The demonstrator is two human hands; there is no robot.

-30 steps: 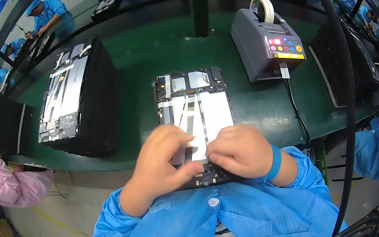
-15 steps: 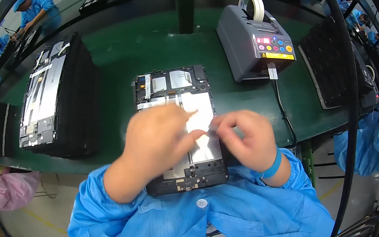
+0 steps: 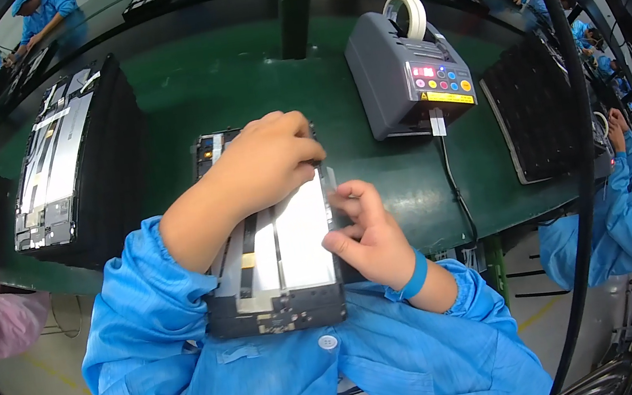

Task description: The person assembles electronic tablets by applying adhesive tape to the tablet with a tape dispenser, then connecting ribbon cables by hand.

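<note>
An opened tablet point(image 3: 305, 240) with silvery battery plates and a black frame lies before me, its near end close to my jacket. My left hand point(image 3: 269, 155) reaches over its far end, fingers curled at the upper right edge; what the fingertips hold, if anything, is hidden. At the tablet's right side is my right hand point(image 3: 370, 230), closed about the edge with the thumb on top and the fingers beside it. A small pale translucent strip point(image 3: 331, 177) sticks out at that edge, between my two hands.
A grey tape dispenser point(image 3: 408, 73) with a white roll stands at the back right, a short tape piece at its outlet. Tall stacks of tablets stand left point(image 3: 68, 153) and right point(image 3: 537, 115). A green post point(image 3: 296, 8) rises behind; a black cable point(image 3: 574, 118) hangs right. Co-workers sit around.
My left hand has moved up to the tablet's far right edge. My right hand has come to its right side. The tablet has shifted and turned slightly, and the whole view has moved a little.
</note>
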